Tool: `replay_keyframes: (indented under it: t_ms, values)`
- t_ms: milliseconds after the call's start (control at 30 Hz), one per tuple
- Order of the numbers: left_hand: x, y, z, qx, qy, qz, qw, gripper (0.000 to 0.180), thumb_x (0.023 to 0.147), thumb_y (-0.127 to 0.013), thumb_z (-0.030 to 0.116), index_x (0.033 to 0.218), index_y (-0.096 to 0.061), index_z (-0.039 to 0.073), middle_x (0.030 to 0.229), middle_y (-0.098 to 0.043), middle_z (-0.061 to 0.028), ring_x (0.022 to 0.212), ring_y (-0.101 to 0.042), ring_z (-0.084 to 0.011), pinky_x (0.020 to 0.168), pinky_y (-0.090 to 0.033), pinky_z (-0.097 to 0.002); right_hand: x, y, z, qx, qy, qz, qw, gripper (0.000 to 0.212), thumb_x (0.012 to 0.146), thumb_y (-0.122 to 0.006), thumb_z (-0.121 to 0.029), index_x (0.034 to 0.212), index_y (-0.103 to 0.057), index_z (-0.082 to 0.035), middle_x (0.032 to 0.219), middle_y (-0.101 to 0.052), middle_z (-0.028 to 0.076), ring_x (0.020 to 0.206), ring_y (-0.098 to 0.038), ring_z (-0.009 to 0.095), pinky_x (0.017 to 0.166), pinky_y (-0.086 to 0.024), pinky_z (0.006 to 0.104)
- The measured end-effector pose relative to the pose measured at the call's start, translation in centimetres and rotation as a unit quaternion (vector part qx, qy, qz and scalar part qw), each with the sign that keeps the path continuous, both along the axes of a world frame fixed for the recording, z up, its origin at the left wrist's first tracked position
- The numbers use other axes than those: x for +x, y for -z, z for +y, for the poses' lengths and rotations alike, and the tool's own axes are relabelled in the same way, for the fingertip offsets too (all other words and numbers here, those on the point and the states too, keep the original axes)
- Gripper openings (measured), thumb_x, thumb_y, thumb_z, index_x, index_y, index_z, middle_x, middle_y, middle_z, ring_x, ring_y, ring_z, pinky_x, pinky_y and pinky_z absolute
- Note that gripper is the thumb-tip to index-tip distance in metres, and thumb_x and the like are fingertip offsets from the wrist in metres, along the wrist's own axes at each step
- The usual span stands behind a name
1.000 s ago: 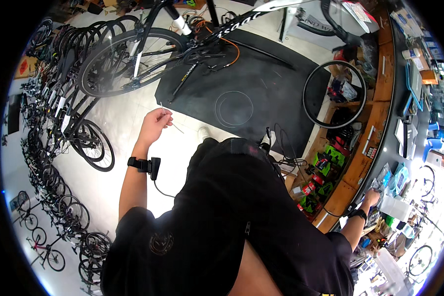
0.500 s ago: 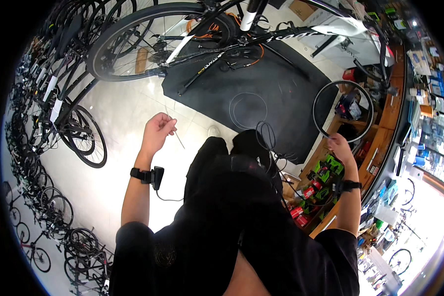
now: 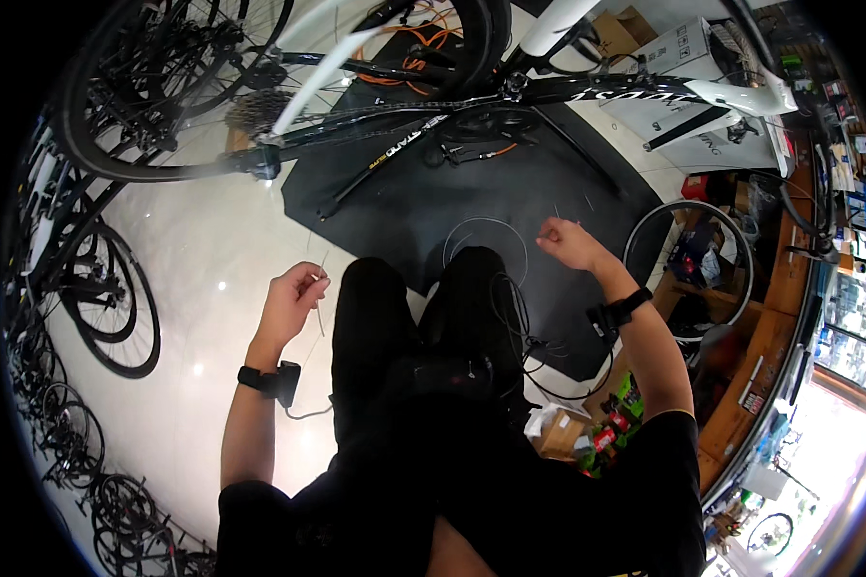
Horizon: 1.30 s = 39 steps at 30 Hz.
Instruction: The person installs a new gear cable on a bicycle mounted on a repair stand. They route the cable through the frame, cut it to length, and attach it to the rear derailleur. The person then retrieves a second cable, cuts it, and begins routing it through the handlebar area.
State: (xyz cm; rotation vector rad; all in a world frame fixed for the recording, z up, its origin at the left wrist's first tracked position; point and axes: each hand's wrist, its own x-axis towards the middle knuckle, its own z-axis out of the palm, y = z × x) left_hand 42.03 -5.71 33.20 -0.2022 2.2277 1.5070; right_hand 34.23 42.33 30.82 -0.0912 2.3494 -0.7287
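R hand (image 3: 572, 246) mvd over mat (image 3: 510, 188) | L fingers (image 3: 314, 277) pinch thin rod (image 3: 321, 315) | R fingers (image 3: 548, 232) curled, grip unclr

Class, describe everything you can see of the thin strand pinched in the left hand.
The thin strand is short, pale grey and nearly straight, perhaps metal or plastic; the picture cannot settle which. The left hand pinches it between thumb and fingers, which hide part of it. One end shows above the grip, a longer piece below. It runs roughly up and down the picture, seen against the pale floor.
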Motion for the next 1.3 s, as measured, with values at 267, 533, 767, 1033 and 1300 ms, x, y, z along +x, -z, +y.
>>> replay_keyframes:
  t_ms: [267,533,767,1033,1300]
  values:
    - [-1.2,12.4,-2.3,-0.021,0.049,0.004,0.999,0.015,0.092,-0.059,0.014,0.090,-0.060,-0.001,0.069,-0.057,-0.0014,0.064,-0.052,-0.0070,0.058,-0.043,-0.0225,-6.9,12.5,-0.8,-0.067,0.044,0.037,0.996,0.030,0.086,-0.063,-0.024,0.102,-0.059,0.001,0.082,-0.063,0.010,0.073,-0.062,0.020,0.068,-0.049,0.0325]
    - [-3.7,22.2,-2.3,-0.024,0.064,0.138,0.988,0.017,0.092,-0.059,0.014,0.092,-0.063,-0.002,0.076,-0.058,-0.0041,0.070,-0.053,-0.0108,0.062,-0.042,-0.0247,-10.8,18.6,-4.3,-0.070,0.008,0.125,0.990,0.033,0.087,-0.063,-0.025,0.105,-0.059,0.002,0.086,-0.064,0.011,0.075,-0.063,0.019,0.069,-0.050,0.0327]
    - [-10.2,21.0,-0.5,0.047,-0.011,0.231,0.972,0.020,0.094,-0.054,0.012,0.106,-0.063,-0.002,0.085,-0.062,-0.0057,0.078,-0.057,-0.0112,0.072,-0.046,-0.0245,-9.9,15.7,-14.2,-0.199,-0.043,0.084,0.975,0.029,0.088,-0.063,-0.022,0.106,-0.060,0.001,0.087,-0.067,0.013,0.080,-0.064,0.022,0.073,-0.050,0.0332]
    - [-10.8,20.2,1.4,0.168,-0.061,0.217,0.960,0.022,0.096,-0.052,0.010,0.110,-0.060,-0.004,0.085,-0.064,-0.0052,0.077,-0.059,-0.0095,0.073,-0.049,-0.0244,-8.6,3.1,-21.8,-0.417,0.015,0.203,0.886,0.018,0.091,-0.060,-0.011,0.104,-0.060,0.001,0.078,-0.059,0.002,0.069,-0.054,0.007,0.063,-0.046,0.0221]
    - [-10.3,14.6,2.6,0.067,0.044,0.316,0.945,0.016,0.093,-0.055,0.008,0.101,-0.064,-0.003,0.083,-0.065,-0.0079,0.074,-0.062,-0.0132,0.069,-0.050,-0.0250,-15.8,-3.4,-27.7,-0.538,0.114,0.355,0.756,0.034,0.090,-0.063,-0.020,0.109,-0.056,0.007,0.070,-0.052,0.001,0.058,-0.049,0.007,0.051,-0.042,0.0222]
